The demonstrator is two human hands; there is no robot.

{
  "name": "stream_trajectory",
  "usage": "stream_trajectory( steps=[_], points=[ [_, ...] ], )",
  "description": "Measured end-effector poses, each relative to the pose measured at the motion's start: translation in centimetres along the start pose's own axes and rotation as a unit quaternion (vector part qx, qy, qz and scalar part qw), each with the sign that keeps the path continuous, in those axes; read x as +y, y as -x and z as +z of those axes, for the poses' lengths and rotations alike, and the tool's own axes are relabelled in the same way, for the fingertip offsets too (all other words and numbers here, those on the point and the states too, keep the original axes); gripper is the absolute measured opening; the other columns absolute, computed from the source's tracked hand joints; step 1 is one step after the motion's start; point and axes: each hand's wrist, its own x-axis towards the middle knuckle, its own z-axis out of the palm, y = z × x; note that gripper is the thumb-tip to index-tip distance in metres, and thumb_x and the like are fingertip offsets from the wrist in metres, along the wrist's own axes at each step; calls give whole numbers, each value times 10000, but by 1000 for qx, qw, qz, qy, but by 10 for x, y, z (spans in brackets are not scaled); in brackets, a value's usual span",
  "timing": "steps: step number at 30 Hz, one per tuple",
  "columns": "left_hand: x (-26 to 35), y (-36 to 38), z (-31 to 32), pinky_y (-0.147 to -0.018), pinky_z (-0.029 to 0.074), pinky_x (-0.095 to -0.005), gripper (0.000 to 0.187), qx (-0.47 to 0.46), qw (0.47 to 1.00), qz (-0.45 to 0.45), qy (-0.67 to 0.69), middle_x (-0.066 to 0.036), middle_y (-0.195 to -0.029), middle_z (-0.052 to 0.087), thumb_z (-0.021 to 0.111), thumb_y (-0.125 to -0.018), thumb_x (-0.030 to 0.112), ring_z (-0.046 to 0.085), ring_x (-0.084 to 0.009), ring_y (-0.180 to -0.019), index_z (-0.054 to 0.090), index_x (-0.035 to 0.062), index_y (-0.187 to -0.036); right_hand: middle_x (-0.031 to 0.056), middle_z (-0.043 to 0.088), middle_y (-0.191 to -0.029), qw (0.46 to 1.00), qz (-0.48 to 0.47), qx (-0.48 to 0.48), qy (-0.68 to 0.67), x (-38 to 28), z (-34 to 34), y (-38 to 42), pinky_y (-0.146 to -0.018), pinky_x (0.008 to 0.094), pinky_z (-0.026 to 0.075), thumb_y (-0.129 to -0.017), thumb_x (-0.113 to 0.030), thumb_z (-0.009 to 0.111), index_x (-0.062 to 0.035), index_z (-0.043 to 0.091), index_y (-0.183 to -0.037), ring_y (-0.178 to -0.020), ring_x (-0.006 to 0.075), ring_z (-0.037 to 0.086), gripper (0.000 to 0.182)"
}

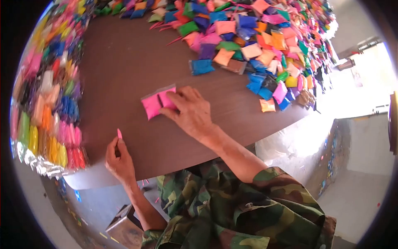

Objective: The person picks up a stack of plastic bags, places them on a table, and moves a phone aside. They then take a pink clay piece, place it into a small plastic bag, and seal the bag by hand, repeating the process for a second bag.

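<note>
Near the middle of the brown table (124, 74), two pink packets (152, 107) lie side by side with a dark gap between them. My right hand (188, 108) has its thumb and fingertips on the right-hand packet, with the thumb at its lower edge and the fingers at its upper right. My left hand (119, 159), lower left near the table's front edge, pinches a small pointed pink piece (120, 133) that sticks up between thumb and index finger. How much of that piece the fingers hide cannot be seen.
A large heap of colourful small packets (248, 50) covers the back right. Bundled packets (45, 112) line the left side. A blue packet (202, 67) lies at the heap's near edge. Below the table are a metal box (126, 226) and scraps on the floor.
</note>
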Motion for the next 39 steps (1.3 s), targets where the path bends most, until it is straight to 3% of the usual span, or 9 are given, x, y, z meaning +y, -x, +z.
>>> stream_trajectory(
  steps=[8, 13, 16, 17, 22, 29, 32, 35, 39],
  points=[
    [-18, -1, 4, -737, 560, -340, 211, 5, 999, 32, -21, -117, -964, 774, 711, -1022, 172, 714, -204, -824, 771, 9, -1141, 77, 662, -1010, 996, 26, 30, -81, 5, -50, 5, -710, 441, 581, -901, -285, 814, -121, 724, -1097, -934, 319, 684, 271],
    [-24, -5, 1, -799, 576, -358, 261, -20, 999, 19, -22, -134, -1016, 778, 687, -1043, 197, 726, -227, -886, 758, -16, -1174, 77, 695, -847, 988, 24, 148, 33, 83, -142, 25, -676, 440, 577, -897, -176, 776, -124, 748, -950, -806, 309, 701, 79],
    [-25, -6, 1, -808, 571, -369, 281, -20, 998, 36, -45, -139, -1026, 777, 680, -1049, 223, 724, -238, -908, 757, -18, -1171, 84, 737, -890, 953, 173, 223, 108, 146, -213, 41, -706, 420, 577, -880, -84, 751, -117, 773, -961, -795, 300, 718, 90],
    [-24, -7, 1, -811, 570, -370, 281, -22, 998, 37, -50, -140, -1028, 777, 681, -1048, 224, 724, -240, -906, 758, -17, -1170, 102, 733, -880, 932, 132, 245, 234, 178, -234, 49, -674, 382, 561, -918, -104, 775, -73, 780, -974, -753, 255, 719, 64],
    [-25, -9, 3, -810, 566, -362, 284, -14, 997, 44, -56, -128, -1034, 778, 690, -1041, 227, 715, -224, -897, 762, -15, -1171, 85, 757, -985, 863, 306, 187, 355, 243, -275, 61, -787, 447, 566, -853, -291, 855, -127, 774, -1128, -904, 283, 747, 330],
    [-29, -7, 4, -807, 567, -356, 290, -8, 999, 29, -41, -126, -1039, 780, 694, -1035, 223, 709, -211, -895, 765, -17, -1181, 77, 757, -1005, 853, 343, 209, 334, 268, -273, 64, -813, 443, 565, -866, -299, 829, -157, 780, -1111, -932, 285, 743, 288],
    [-26, -7, 4, -812, 570, -361, 294, -6, 999, 31, -44, -136, -1043, 779, 695, -1033, 222, 714, -225, -897, 763, -19, -1187, 117, 745, -1037, 866, 286, 281, 299, 251, -280, 68, -757, 444, 578, -916, -259, 769, -73, 769, -1082, -892, 315, 740, 250],
    [-31, -8, 4, -817, 573, -369, 294, 0, 998, 40, -53, -147, -1039, 777, 697, -1032, 221, 721, -241, -905, 761, -26, -1178, 111, 765, -1041, 904, 241, 344, 82, 223, -283, 71, -659, 333, 563, -994, -193, 699, -7, 730, -1105, -817, 215, 739, 219],
    [-43, -11, 3, -817, 577, -385, 272, 1, 997, 23, -79, -160, -1024, 773, 696, -1031, 210, 730, -258, -909, 759, -25, -1153, 115, 762, -951, 839, 368, 267, -300, 152, -270, 64, -557, 226, 508, -1069, -159, 605, 51, 644, -1214, -820, 113, 746, 257]
  ],
)
